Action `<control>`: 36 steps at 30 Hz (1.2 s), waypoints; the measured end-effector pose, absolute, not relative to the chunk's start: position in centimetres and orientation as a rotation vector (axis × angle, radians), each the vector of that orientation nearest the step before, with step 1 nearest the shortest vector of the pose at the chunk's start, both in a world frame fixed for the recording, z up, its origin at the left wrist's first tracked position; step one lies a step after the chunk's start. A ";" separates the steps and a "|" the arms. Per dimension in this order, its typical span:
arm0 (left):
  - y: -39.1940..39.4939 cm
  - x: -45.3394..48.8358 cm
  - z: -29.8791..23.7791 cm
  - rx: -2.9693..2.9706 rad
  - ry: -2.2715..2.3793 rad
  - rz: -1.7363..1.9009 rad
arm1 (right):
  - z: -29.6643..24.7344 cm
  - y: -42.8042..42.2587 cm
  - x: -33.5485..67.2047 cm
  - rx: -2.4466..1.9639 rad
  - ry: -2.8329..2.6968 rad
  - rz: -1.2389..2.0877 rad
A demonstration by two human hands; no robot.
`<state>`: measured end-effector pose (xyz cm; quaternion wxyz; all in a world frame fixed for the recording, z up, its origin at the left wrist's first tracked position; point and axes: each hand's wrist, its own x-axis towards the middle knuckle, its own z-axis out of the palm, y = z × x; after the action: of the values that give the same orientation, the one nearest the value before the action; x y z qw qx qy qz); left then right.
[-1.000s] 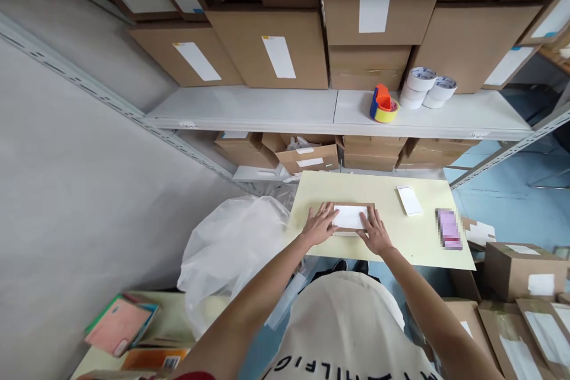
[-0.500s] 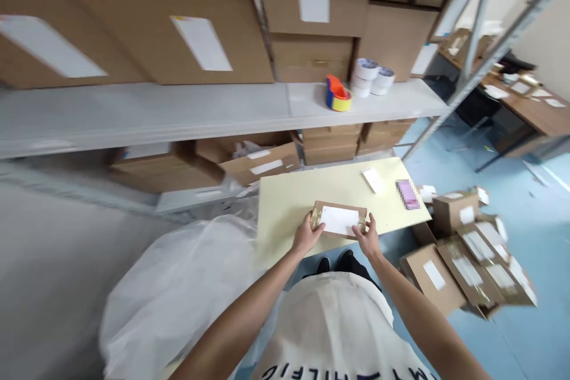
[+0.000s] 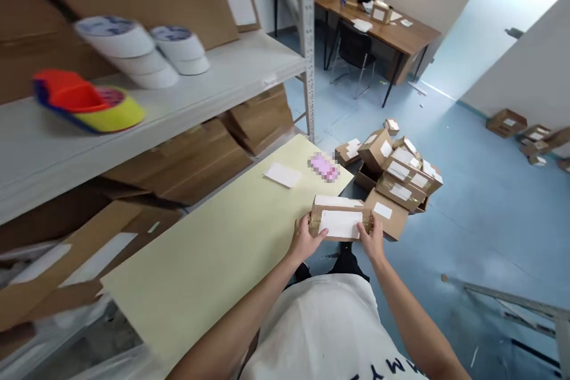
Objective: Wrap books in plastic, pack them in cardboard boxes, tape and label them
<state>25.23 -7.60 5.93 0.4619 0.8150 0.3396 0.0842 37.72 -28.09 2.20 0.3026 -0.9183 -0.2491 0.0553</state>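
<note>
A small brown cardboard box [image 3: 315, 227] with white labels and clear tape on its ends is held in front of my body, over the near right edge of the pale yellow table [image 3: 214, 249]. My left hand [image 3: 307, 237] grips its left end, thumb on the front face. Around the right end closes my right hand [image 3: 372, 237], its thumb also on the front label. Beyond the box, a white paper slip [image 3: 282, 174] and a pixelated pink item [image 3: 324, 167] lie on the table.
Taped, labelled boxes [image 3: 392, 219] are piled on the floor right of the table. A grey shelf [image 3: 249, 77] carries white tape rolls [image 3: 182, 50] and a red, blue and yellow tape dispenser [image 3: 84, 101]. Farther back stand a wooden desk [image 3: 409, 38] and a black chair [image 3: 354, 47].
My view and body have turned right, toward the floor pile. The box, still in both hands, has moved from above the table toward its right edge and now shows its top face.
</note>
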 end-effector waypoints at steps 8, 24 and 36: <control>-12.5 46.3 6.4 2.168 0.515 -0.020 | 4.4 -33.6 50.9 -2.287 0.136 0.045; -14.4 64.9 10.2 2.168 0.148 0.047 | 9.4 -35.4 64.5 -2.225 -0.169 -0.267; -8.6 42.2 9.7 1.756 0.988 0.343 | 9.3 -21.2 56.7 -1.847 -0.941 0.615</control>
<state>42.20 -8.63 9.73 0.5219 0.7328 0.4123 0.1432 56.74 -21.21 9.31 0.4704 -0.7538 -0.3840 0.2510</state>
